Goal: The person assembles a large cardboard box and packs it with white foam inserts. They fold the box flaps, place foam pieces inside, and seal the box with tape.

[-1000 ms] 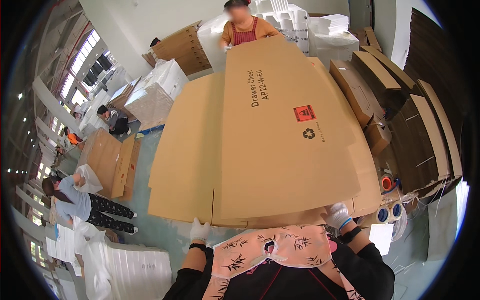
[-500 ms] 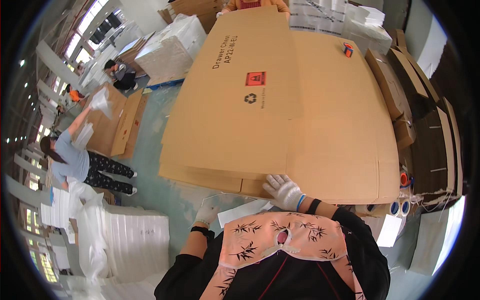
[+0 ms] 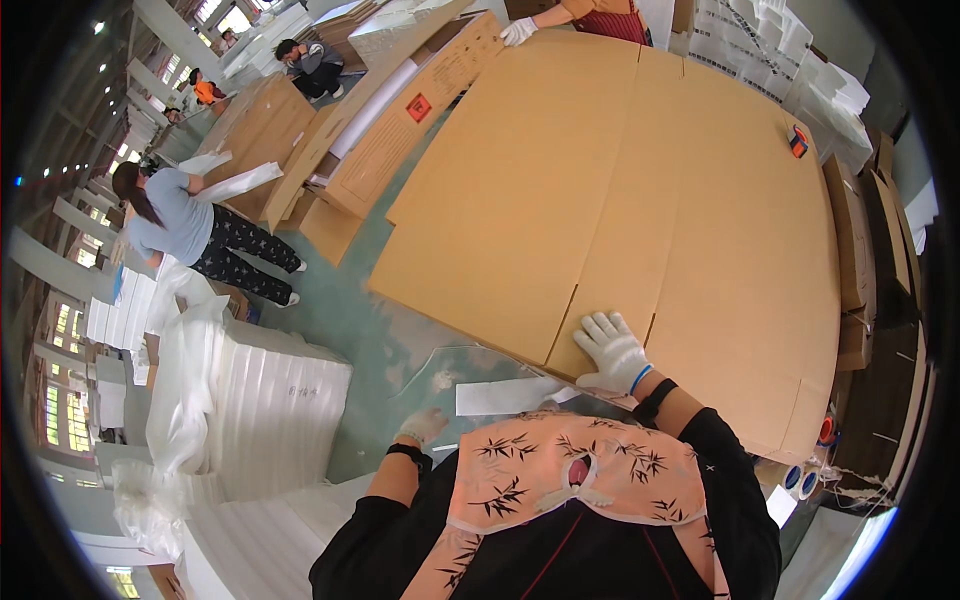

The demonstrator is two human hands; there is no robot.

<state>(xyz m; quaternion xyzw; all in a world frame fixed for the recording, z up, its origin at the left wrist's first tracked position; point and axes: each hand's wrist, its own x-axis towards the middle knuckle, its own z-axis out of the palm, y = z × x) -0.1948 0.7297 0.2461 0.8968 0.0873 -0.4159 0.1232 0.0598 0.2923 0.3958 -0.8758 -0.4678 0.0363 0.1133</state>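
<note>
A large flat sheet of brown cardboard (image 3: 520,190) with fold lines and slits spreads in front of me. My right hand (image 3: 611,352), in a white glove with a blue cuff edge, lies palm down on its near edge with the fingers spread. Low on the left, my left hand (image 3: 422,427), also gloved, hangs above the floor. Its fingers look loosely extended, with nothing visible in them. Across the sheet, a co-worker's gloved hand (image 3: 519,32) touches the far left corner. An orange and blue tape measure (image 3: 797,141) rests on the far right part.
A long cardboard box (image 3: 400,130) with a red label stands beyond the sheet's left side. White foam sheets (image 3: 285,395) are stacked at my left. Another person (image 3: 185,210) stands farther left. Tape rolls (image 3: 800,480) and cardboard pieces (image 3: 855,240) lie at the right.
The printed cardboard panel no longer lies across the sheet; plain cardboard shows there. The long red-labelled box now shows at left. My view has turned, and my right hand remains on the near edge.
</note>
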